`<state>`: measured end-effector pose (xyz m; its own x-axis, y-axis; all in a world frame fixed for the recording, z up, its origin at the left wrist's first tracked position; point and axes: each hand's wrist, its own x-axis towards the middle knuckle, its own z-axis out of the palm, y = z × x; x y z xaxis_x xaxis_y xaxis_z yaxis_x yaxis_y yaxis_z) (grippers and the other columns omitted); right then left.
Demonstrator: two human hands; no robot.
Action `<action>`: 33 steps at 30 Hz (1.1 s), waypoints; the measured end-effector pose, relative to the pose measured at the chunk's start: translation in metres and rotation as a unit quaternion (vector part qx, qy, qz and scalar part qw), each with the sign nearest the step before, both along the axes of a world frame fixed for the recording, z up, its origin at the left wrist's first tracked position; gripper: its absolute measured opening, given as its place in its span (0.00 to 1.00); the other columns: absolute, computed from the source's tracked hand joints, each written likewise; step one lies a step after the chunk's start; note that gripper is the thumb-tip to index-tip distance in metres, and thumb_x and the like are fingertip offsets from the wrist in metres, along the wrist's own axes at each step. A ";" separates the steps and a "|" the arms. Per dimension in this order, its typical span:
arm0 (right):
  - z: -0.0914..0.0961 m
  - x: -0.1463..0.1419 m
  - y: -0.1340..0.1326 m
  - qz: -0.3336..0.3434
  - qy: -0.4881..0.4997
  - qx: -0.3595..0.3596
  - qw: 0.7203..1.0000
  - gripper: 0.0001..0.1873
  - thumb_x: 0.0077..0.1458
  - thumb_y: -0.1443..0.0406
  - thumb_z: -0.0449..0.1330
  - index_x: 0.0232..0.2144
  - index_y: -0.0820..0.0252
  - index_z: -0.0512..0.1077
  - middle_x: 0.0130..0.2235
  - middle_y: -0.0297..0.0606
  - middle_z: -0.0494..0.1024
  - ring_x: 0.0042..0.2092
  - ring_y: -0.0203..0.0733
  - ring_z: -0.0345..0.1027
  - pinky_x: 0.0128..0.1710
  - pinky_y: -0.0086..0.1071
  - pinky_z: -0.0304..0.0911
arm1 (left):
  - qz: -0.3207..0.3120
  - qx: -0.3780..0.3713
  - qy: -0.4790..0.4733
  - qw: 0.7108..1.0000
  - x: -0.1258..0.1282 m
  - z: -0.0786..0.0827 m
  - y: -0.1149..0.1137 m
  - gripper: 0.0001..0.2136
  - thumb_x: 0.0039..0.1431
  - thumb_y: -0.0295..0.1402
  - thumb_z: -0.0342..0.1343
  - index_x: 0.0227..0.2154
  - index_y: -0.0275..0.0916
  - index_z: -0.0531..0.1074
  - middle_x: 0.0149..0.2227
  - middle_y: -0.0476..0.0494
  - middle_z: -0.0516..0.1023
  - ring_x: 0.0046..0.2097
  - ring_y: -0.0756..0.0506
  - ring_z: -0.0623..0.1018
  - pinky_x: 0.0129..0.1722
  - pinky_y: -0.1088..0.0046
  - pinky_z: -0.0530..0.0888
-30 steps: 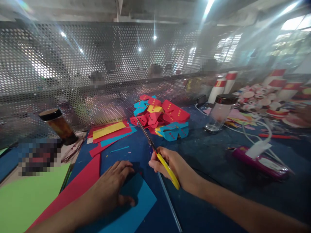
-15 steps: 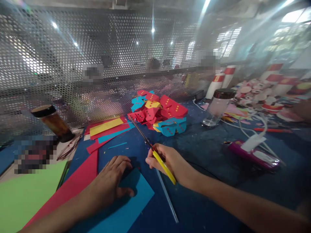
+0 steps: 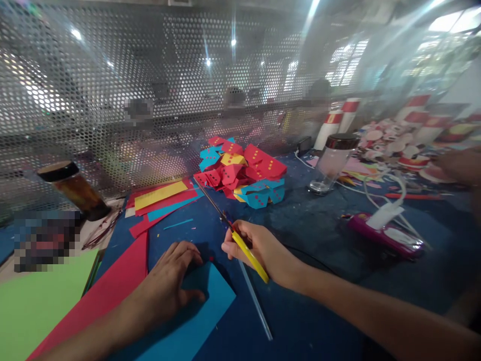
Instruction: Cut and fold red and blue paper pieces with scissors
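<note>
My left hand [image 3: 169, 286] lies flat with fingers spread on a blue paper sheet [image 3: 199, 316] near the table's front. My right hand [image 3: 259, 248] is closed round yellow-handled scissors [image 3: 233, 235], whose closed blades point up and left toward a pile of red, blue and yellow dotted paper pieces [image 3: 240, 173]. A thin grey strip [image 3: 255, 301] lies on the table just under my right hand. A red sheet [image 3: 112, 291] and a green sheet [image 3: 37, 306] lie to the left of the blue one.
Yellow, red and blue paper strips [image 3: 161, 200] lie at the back left beside a brown jar [image 3: 73, 190]. A clear jar with a dark lid [image 3: 332, 160], a purple device with white cable [image 3: 383, 235] and red-and-white paper crafts [image 3: 406, 145] are on the right. A perforated metal screen [image 3: 112, 100] closes the back.
The view has shifted slightly, with both hands and the scissors sitting a little further left in the frame. The hands' grips are unchanged.
</note>
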<state>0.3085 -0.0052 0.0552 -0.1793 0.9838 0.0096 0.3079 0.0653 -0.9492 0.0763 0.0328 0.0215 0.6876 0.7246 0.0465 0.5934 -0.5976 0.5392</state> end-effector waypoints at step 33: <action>0.015 -0.004 -0.005 0.003 -0.045 -0.017 0.999 0.08 0.55 0.61 0.61 0.29 0.59 0.68 0.26 0.31 0.69 0.28 0.35 0.60 0.28 0.28 0.56 | 0.109 -0.359 -0.290 0.880 0.004 0.034 0.008 0.15 0.53 0.46 0.63 0.31 0.38 0.72 0.29 0.49 0.79 0.29 0.48 0.77 0.30 0.73 0.72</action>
